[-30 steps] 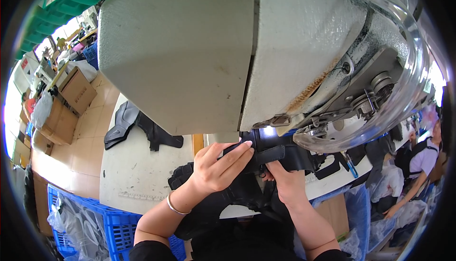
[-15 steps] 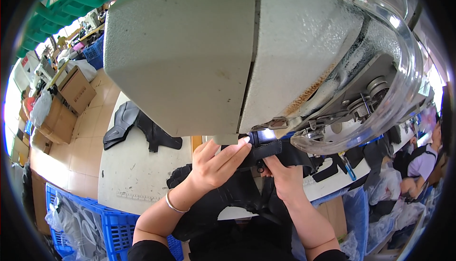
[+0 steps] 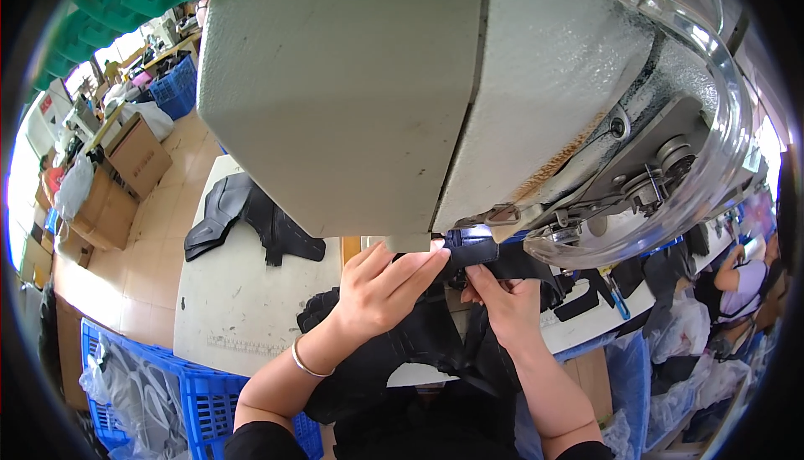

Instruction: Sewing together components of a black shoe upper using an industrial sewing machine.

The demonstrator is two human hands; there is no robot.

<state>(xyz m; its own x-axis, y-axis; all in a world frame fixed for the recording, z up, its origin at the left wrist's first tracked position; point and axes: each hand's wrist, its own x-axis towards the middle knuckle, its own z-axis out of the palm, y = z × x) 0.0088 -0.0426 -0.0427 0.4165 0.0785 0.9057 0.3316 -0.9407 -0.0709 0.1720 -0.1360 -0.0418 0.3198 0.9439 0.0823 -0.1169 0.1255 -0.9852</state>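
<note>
Under the head of the grey sewing machine (image 3: 352,83), both hands work a black fabric piece (image 3: 490,257) at the needle area. The left hand (image 3: 381,284) lies with fingers extended and pressed flat on the piece, fingertips reaching under the machine's lower edge. The right hand (image 3: 507,301) pinches the near edge of the same piece between thumb and forefinger. The rest of the black fabric hangs off the white table (image 3: 243,309) toward the person's lap.

Hazard 1: finger contact with the needle. The left fingertips sit just beside the stitching point; the needle itself is hidden behind the machine body, so its exact clearance cannot be told. A start of the machine with the fingers this close could cause a puncture.

Hazard 2: misfeed. The hanging bulk of fabric pulls downward; if the pinch loosens, the piece could skew and the seam would probably run off line.

Hazard 3: snagging. The metal bracelet (image 3: 303,361) on the left wrist rides near the folded fabric and could catch an edge.

Hazard 4: mix-up. Another black cut piece (image 3: 251,221) lies apart on the table; a blue crate (image 3: 201,401) stands below its near edge.
</note>
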